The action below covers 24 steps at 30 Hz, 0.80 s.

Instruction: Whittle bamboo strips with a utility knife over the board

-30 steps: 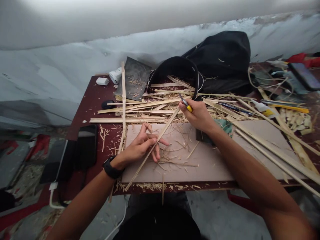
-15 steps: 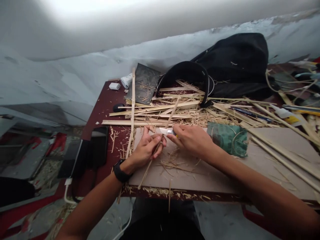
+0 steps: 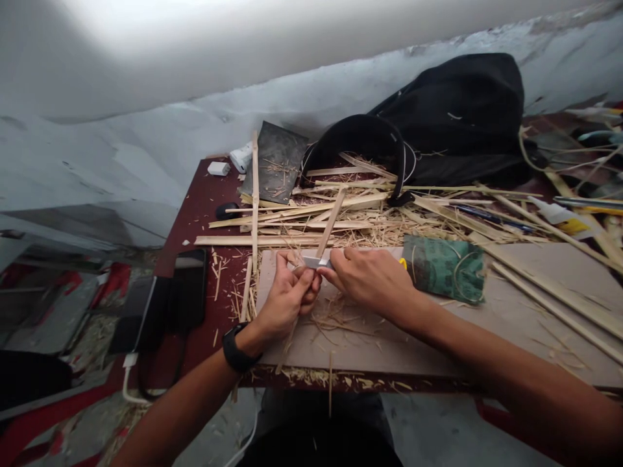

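Observation:
My left hand (image 3: 292, 288), with a dark watch on its wrist, is closed around a thin bamboo strip (image 3: 331, 222) that slants up and away from its fingertips. My right hand (image 3: 367, 275) grips a utility knife, whose yellow end (image 3: 403, 263) shows past the palm. The knife's blade (image 3: 314, 262) lies across the strip, close against the left fingers. Most of the knife's handle is hidden by the hand. Below both hands, thin shavings (image 3: 341, 321) lie on a pale board (image 3: 389, 350).
Split bamboo strips (image 3: 292, 214) and shavings cover the table's back half. A green sandpaper piece (image 3: 445, 269) lies right of my hands. Behind stand a black curved band (image 3: 357, 123) and black cloth (image 3: 467, 117). A phone (image 3: 189, 285) lies at the left edge.
Both hands have come down slightly, and the blade has turned to lie flatter across the strip. The strip's lower end shows less below my left hand. The view has shifted a little.

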Each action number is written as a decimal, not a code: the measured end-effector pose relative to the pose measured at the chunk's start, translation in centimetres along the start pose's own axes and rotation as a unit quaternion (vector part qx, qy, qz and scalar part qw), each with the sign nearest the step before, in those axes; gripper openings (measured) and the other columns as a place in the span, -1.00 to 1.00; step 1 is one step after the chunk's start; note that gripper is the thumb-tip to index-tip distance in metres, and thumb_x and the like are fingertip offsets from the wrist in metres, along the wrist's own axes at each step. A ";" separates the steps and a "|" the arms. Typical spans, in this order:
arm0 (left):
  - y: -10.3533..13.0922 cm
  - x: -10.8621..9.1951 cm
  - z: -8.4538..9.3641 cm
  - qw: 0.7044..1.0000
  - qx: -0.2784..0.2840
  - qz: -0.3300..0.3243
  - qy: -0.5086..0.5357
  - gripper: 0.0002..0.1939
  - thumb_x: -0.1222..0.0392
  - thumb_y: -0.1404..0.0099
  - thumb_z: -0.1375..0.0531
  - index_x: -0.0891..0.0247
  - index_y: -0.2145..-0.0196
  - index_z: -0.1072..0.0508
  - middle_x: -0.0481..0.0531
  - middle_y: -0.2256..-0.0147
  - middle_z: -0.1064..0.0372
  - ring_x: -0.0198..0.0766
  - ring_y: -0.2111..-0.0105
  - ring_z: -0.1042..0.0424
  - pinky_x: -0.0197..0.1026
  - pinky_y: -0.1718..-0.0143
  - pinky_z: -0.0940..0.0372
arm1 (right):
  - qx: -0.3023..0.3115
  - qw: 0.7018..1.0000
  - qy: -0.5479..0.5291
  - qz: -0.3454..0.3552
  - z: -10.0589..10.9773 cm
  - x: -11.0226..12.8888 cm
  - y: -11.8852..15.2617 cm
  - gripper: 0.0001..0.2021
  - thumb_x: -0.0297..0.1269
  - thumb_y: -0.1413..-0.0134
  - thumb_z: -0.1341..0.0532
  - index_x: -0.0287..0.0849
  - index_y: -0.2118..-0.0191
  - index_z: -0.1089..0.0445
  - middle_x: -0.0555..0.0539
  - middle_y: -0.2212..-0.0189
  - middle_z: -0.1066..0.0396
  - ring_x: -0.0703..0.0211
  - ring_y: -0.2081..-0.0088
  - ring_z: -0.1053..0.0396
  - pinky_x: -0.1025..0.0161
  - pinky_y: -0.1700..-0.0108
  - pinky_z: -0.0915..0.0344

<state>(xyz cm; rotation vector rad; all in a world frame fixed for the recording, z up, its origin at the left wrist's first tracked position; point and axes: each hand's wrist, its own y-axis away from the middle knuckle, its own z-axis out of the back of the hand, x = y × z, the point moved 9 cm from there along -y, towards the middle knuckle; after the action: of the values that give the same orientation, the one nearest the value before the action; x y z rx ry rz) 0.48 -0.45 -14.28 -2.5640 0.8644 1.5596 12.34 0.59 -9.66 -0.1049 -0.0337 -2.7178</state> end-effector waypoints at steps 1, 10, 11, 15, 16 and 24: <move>0.0 -0.1 0.0 1.000 -0.006 -0.002 -0.002 -0.40 0.03 -0.43 -0.42 0.03 0.19 0.04 -0.25 0.40 -0.36 -0.53 0.69 -0.02 -0.51 0.69 0.18 | -0.003 1.000 -0.001 -0.002 0.1 -0.1 0.0 -0.40 0.16 -0.58 0.15 -0.16 0.10 -0.48 -0.24 0.32 -0.58 0.11 0.48 -0.35 0.14 0.42 0.17; -0.1 0.0 0.2 0.999 -0.031 -0.015 -0.005 -0.41 0.02 -0.42 -0.43 0.03 0.19 0.02 -0.27 0.40 -0.39 -0.55 0.71 0.04 -0.48 0.70 0.22 | -0.038 0.996 0.054 -0.059 1.4 -3.9 -0.5 -0.42 0.13 -0.59 0.14 -0.15 0.14 -0.47 -0.22 0.36 -0.56 0.07 0.51 -0.39 0.13 0.44 0.20; 0.1 0.3 0.1 1.000 -0.026 -0.012 -0.008 -0.41 0.01 -0.43 -0.43 0.04 0.19 0.02 -0.27 0.40 -0.39 -0.55 0.71 0.05 -0.47 0.71 0.21 | -0.046 0.992 0.068 -0.093 1.9 -5.8 -0.4 -0.41 0.11 -0.60 0.16 -0.17 0.14 -0.47 -0.23 0.37 -0.56 0.08 0.51 -0.37 0.14 0.43 0.19; 0.8 0.7 0.0 1.000 -0.001 -0.013 -0.028 -0.43 0.01 -0.48 -0.38 0.04 0.20 0.06 -0.23 0.35 -0.45 -0.56 0.71 0.02 -0.49 0.71 0.13 | -0.122 0.958 0.110 -0.234 4.3 -12.6 0.8 -0.37 0.13 -0.59 0.15 -0.24 0.13 -0.49 -0.30 0.40 -0.53 0.14 0.53 -0.26 0.12 0.40 0.19; 0.8 0.7 0.0 0.999 -0.005 -0.014 -0.031 -0.42 0.01 -0.48 -0.38 0.04 0.21 0.06 -0.22 0.34 -0.46 -0.56 0.71 0.00 -0.49 0.71 0.11 | -0.133 0.959 0.101 -0.229 4.6 -12.9 0.9 -0.37 0.13 -0.59 0.16 -0.24 0.13 -0.49 -0.30 0.39 -0.53 0.14 0.52 -0.25 0.11 0.40 0.19; 0.1 0.3 0.2 1.000 -0.013 -0.016 -0.013 -0.44 0.01 -0.44 -0.40 0.04 0.19 0.01 -0.19 0.33 -0.50 -0.54 0.72 -0.07 -0.49 0.74 0.08 | -0.020 1.000 0.007 -0.014 1.3 -2.9 -0.8 -0.44 0.11 -0.58 0.10 -0.18 0.12 -0.50 -0.20 0.30 -0.58 0.14 0.47 -0.30 0.13 0.42 0.20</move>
<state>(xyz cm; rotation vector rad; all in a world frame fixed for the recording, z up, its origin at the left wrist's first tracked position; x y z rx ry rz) 0.36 -0.64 -14.66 -2.5564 0.8025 1.6018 14.76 2.53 -8.64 -0.0980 0.0221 -2.7467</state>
